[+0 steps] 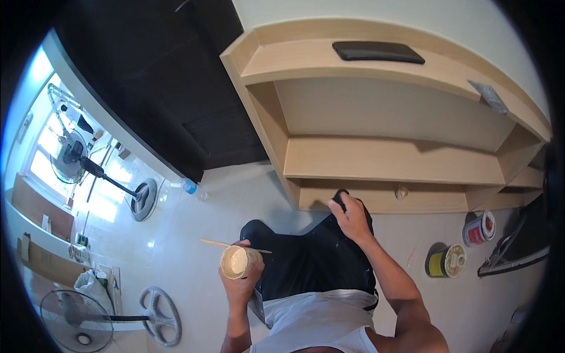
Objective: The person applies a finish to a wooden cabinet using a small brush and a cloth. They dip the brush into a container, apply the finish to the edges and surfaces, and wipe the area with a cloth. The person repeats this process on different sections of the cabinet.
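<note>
A small round cup (238, 261) with a pale inside is gripped in the left hand (240, 281), held at chest height above the lap, and a thin stick (232, 245) is laid across its rim, sticking out to both sides. The fingers are wrapped around the wall of the cup from below. The right hand (351, 216) is stretched forward and closed on a dark cloth or pad (340, 195), which is pressed against the front edge of the lowest board of a pale wooden shelf unit (388, 159). The cup is kept well apart from the right hand, to its left and nearer the body, with the dark trousers (306, 259) between them.

A flat black pad (376, 51) is seen lying on the top shelf. On the white floor to the right, a yellow tin (444, 262) and a red and white tin (479, 228) are set near each other. On the left, two standing fans (100, 317) and a plastic bottle (191, 187) are seen.
</note>
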{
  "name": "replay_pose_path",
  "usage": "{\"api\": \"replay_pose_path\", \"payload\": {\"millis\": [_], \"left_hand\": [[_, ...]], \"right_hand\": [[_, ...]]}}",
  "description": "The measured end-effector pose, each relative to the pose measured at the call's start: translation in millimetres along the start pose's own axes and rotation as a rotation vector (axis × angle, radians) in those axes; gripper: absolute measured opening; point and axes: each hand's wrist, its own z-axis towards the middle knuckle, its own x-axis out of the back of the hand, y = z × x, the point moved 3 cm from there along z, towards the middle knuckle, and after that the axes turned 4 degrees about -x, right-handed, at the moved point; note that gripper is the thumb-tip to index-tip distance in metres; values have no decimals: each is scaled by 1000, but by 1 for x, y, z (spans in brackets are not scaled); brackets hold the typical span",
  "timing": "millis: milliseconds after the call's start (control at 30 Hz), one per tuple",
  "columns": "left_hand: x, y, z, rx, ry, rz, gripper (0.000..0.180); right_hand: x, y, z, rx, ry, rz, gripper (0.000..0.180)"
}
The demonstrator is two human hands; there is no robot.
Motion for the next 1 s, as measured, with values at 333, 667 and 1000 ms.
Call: {"api": "replay_pose_path", "payload": {"millis": [333,667,1000], "left_hand": [[-14,6,9,-109,-106,25,52],[-2,7,2,-94,-57,78,50],[17,-4,-6,-98,5,66,50]], "right_hand": [[8,-17,5,-221,-52,506,41],[32,-239,133,719,486,-102,20],[31,-277,223,800,233,-445,24]]}}
